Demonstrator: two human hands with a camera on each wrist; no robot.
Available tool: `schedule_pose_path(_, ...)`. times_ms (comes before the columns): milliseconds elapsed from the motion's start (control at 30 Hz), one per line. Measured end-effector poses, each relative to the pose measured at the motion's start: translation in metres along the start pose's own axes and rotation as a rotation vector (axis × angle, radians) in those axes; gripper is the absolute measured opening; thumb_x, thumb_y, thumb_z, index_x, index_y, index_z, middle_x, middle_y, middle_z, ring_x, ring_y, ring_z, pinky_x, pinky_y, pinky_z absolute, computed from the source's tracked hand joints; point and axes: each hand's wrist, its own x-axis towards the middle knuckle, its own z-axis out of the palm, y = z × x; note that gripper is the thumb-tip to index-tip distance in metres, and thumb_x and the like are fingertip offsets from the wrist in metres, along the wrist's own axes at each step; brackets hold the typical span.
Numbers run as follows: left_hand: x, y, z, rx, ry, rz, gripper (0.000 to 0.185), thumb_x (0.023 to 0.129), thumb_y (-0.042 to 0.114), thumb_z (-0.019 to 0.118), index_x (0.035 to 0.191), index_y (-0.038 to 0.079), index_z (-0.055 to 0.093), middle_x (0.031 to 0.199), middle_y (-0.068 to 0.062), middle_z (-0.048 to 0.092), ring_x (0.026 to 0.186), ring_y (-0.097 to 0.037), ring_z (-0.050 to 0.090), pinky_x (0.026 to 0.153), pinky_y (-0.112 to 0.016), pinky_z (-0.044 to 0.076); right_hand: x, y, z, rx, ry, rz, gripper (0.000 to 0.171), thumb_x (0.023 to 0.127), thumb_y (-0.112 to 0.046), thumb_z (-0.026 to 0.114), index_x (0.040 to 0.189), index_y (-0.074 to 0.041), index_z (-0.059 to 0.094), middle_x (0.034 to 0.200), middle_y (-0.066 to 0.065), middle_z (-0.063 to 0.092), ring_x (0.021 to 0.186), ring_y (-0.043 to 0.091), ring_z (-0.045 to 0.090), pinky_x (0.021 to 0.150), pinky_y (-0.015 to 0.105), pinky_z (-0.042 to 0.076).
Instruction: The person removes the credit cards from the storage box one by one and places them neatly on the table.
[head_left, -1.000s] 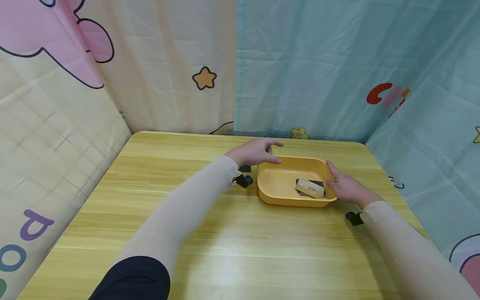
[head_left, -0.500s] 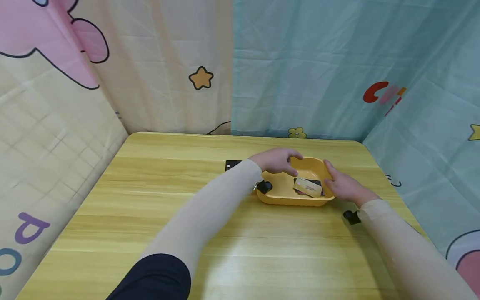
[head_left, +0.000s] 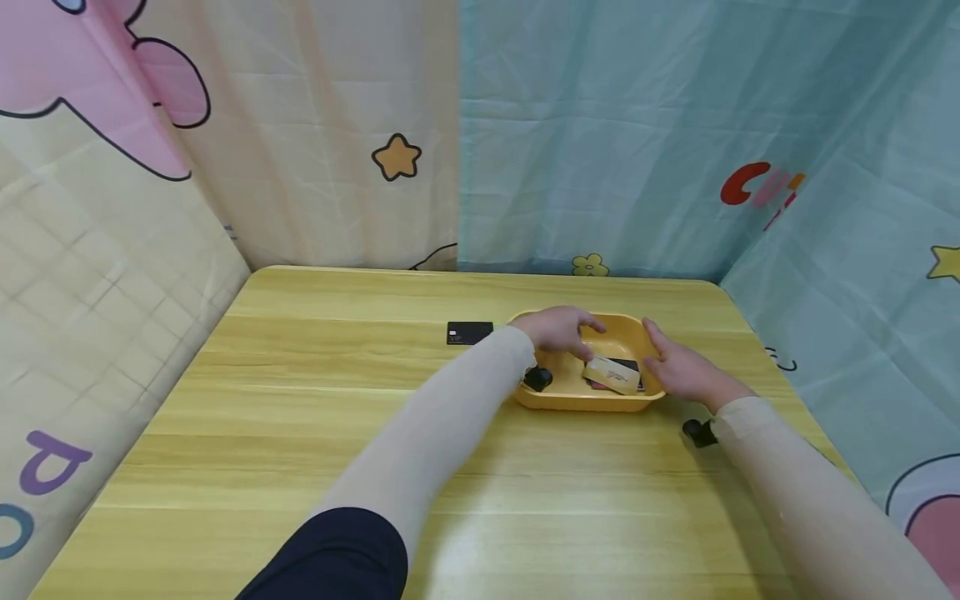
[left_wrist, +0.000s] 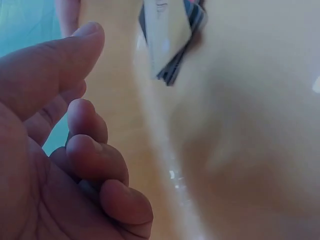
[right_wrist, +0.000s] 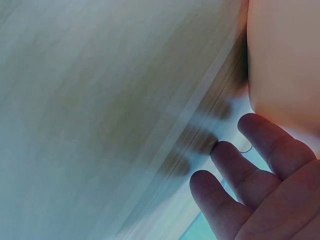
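Item: yellow tray [head_left: 570, 398], oblong, shallow, standing on the far right part of the table [head_left: 300, 433]. My left hand [head_left: 558, 329] hangs over its left half, fingers loosely curled, thumb out, gripping nothing; in the left wrist view the fingertips [left_wrist: 87, 150] hover clear of the tray's inner wall [left_wrist: 240, 150]. My right hand [head_left: 678, 371] lies along the tray's right rim, fingers straight and relaxed, palm turned toward the wall. Whether the palm truly touches the rim I cannot tell; the right wrist view shows the fingers [right_wrist: 235, 170] spread and bare, with the tray's outer side [right_wrist: 285, 55] just beside them.

Contents: a small stack of cards [head_left: 617, 375] in the right half of the tray, a pale gold one on top, darker ones beneath. They lie between my two hands, nearer the right.

Nearby: one black card [head_left: 469, 332] flat on the table, left of the tray, apart from it.

Surface: light yellow wood grain, rounded corners.

Surround: cloth hangings on three sides, cream with a pink cartoon figure and a star to the left, pale blue to the right.
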Motion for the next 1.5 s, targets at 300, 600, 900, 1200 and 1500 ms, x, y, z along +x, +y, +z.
schedule_pose_path(300,0.016,-0.016,0.018,-0.067,-0.043,-0.16,0.066,0.087,0.024,0.088,0.146,0.038,0.061,0.157,0.007,0.051,0.124,-0.018,0.056,0.098,-0.034,0.051,0.001,-0.003,0.001,-0.003,0.005,0.008,0.073,0.113,-0.021,0.038,0.167,0.0,-0.006,0.163,0.04,0.024,0.146,0.059,0.036,0.119,0.069,0.03)
schedule_pose_path(600,0.016,-0.018,0.025,-0.035,-0.049,-0.138,0.064,0.087,0.022,0.088,0.145,0.032,0.06,0.14,-0.001,0.054,0.075,-0.018,0.055,0.063,-0.028,0.047,0.002,-0.002,0.002,-0.003,0.009,0.014,0.072,0.113,-0.021,0.036,0.167,-0.001,-0.007,0.164,0.039,0.023,0.147,0.058,0.036,0.119,0.069,0.03)
schedule_pose_path(900,0.017,-0.017,0.028,0.042,-0.014,-0.127,0.057,0.089,0.028,0.086,0.141,0.033,0.062,0.135,0.0,0.057,0.089,-0.018,0.058,0.071,-0.028,0.047,0.001,-0.002,0.002,-0.011,0.01,0.007,0.072,0.113,-0.021,0.035,0.167,-0.001,-0.007,0.163,0.04,0.024,0.145,0.058,0.038,0.118,0.069,0.033)
schedule_pose_path(1200,0.015,-0.015,0.029,0.099,-0.001,-0.121,0.052,0.092,0.032,0.084,0.139,0.034,0.063,0.137,0.002,0.059,0.107,-0.019,0.057,0.083,-0.029,0.046,0.002,0.0,0.003,-0.01,0.005,0.008,0.072,0.113,-0.022,0.035,0.167,-0.001,-0.008,0.164,0.04,0.021,0.146,0.06,0.034,0.119,0.069,0.029)
schedule_pose_path(1500,0.018,-0.016,0.03,0.14,0.011,-0.113,0.058,0.09,0.034,0.085,0.143,0.037,0.061,0.143,0.003,0.059,0.112,-0.018,0.055,0.092,-0.029,0.045,0.003,0.002,0.005,-0.014,0.013,0.002,0.072,0.113,-0.021,0.036,0.167,-0.001,-0.007,0.163,0.041,0.023,0.145,0.06,0.037,0.118,0.07,0.031)
